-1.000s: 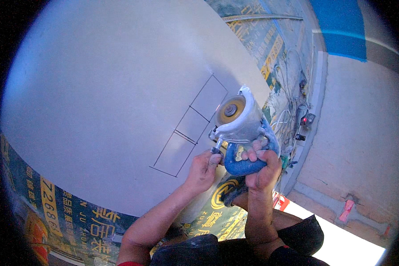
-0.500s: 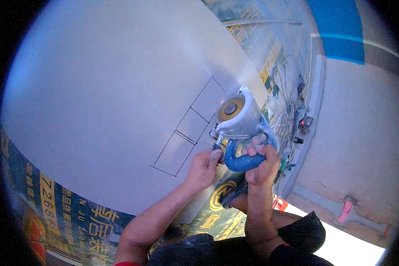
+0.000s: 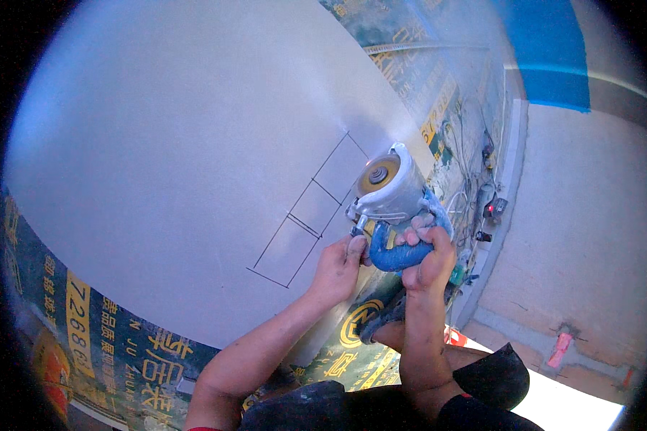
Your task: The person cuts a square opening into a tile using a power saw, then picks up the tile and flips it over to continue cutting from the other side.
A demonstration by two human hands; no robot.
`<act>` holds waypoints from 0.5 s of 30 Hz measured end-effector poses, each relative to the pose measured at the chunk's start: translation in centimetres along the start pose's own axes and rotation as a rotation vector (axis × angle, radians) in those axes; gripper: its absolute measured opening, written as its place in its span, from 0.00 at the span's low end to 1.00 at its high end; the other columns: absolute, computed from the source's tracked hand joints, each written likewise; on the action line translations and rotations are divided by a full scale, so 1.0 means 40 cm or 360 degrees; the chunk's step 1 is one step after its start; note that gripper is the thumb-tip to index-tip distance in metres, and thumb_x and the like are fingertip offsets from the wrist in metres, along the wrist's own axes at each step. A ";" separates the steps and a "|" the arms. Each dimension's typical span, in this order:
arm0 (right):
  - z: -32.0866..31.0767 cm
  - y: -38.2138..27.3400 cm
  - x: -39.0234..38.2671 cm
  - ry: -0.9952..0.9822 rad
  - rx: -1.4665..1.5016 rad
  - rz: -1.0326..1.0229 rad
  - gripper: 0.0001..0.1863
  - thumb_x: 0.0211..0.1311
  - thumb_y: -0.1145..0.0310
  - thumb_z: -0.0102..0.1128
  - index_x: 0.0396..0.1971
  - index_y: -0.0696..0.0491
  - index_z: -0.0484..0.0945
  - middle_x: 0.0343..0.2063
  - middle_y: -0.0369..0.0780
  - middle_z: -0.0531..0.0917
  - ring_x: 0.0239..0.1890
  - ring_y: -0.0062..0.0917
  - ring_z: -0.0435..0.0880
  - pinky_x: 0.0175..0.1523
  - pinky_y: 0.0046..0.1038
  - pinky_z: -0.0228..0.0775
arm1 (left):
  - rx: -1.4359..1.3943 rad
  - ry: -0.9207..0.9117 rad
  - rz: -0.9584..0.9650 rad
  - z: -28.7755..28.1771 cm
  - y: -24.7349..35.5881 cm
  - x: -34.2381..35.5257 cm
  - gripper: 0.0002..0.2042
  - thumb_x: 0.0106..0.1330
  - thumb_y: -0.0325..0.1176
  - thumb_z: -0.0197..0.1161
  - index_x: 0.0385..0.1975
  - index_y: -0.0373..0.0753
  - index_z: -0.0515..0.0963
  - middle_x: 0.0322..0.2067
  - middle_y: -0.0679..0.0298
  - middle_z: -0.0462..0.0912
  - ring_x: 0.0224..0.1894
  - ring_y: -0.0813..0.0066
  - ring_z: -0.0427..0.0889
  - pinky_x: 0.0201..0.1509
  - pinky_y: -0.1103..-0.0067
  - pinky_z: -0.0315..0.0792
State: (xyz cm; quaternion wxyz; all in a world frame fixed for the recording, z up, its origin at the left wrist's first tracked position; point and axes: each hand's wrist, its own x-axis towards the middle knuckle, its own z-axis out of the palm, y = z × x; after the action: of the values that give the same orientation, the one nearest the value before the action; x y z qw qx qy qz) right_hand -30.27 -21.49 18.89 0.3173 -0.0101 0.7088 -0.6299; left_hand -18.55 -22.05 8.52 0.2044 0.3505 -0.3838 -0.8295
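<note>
My right hand (image 3: 427,258) is closed on the blue handle (image 3: 388,253) of a power cutter with a silver guard (image 3: 408,188) and a round yellowish blade (image 3: 378,174). My left hand (image 3: 345,260) grips a small metal fitting at the cutter's near left, thumb wrapped over it. The cutter is over a large grey slab (image 3: 172,158), its blade at the right long line of a drawn, divided rectangle (image 3: 299,205). Pale dust hangs beyond the blade. The exact contact between blade and slab is hidden.
A printed green-and-yellow protective sheet (image 3: 111,337) lies around the slab. Along the right are tangled cables, small tools with a red light (image 3: 493,210), and a pale ledge. Farther right are a grey surface (image 3: 575,215), a blue painted band (image 3: 550,65) and a pink piece (image 3: 560,350).
The cutter and both hands have shifted slightly up along the drawn line relative to the slab. The haze over the right-hand sheet is thicker. The view has moved a little.
</note>
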 end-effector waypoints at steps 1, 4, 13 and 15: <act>0.001 -0.001 0.000 0.0023 -0.0023 -0.0009 0.09 0.49 0.75 0.50 0.33 0.55 0.69 0.25 0.37 0.72 0.24 0.22 0.70 0.35 0.30 0.68 | 0.0003 0.0003 0.0016 0.000 0.000 0.001 0.23 0.76 0.46 0.43 0.28 0.33 0.72 0.22 0.64 0.74 0.28 0.76 0.71 0.34 0.75 0.69; 0.002 -0.001 0.005 0.0049 -0.0036 -0.0005 0.10 0.49 0.75 0.50 0.34 0.56 0.70 0.26 0.37 0.72 0.24 0.22 0.71 0.35 0.31 0.68 | -0.0089 -0.0008 -0.0007 0.003 -0.003 0.006 0.23 0.76 0.47 0.43 0.27 0.33 0.72 0.22 0.65 0.74 0.27 0.77 0.71 0.34 0.75 0.68; -0.014 0.002 0.020 -0.0005 -0.0031 0.0016 0.10 0.49 0.75 0.50 0.34 0.56 0.70 0.27 0.37 0.72 0.25 0.22 0.71 0.36 0.31 0.67 | -0.0061 0.0009 -0.0046 0.008 -0.018 0.011 0.23 0.76 0.46 0.44 0.26 0.32 0.74 0.21 0.61 0.76 0.26 0.73 0.74 0.35 0.75 0.70; -0.014 0.002 0.021 -0.0001 -0.0032 0.0022 0.10 0.49 0.74 0.50 0.34 0.56 0.70 0.27 0.37 0.72 0.24 0.22 0.70 0.36 0.31 0.67 | -0.0061 0.0007 -0.0043 0.007 -0.019 0.012 0.24 0.76 0.47 0.44 0.26 0.32 0.73 0.21 0.61 0.76 0.26 0.73 0.74 0.35 0.75 0.70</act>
State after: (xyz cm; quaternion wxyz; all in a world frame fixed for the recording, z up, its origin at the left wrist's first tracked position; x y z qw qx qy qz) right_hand -31.15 -21.34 18.45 0.3218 -0.0086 0.7151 -0.6205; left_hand -19.14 -21.72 7.87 0.2008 0.3535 -0.3626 -0.8386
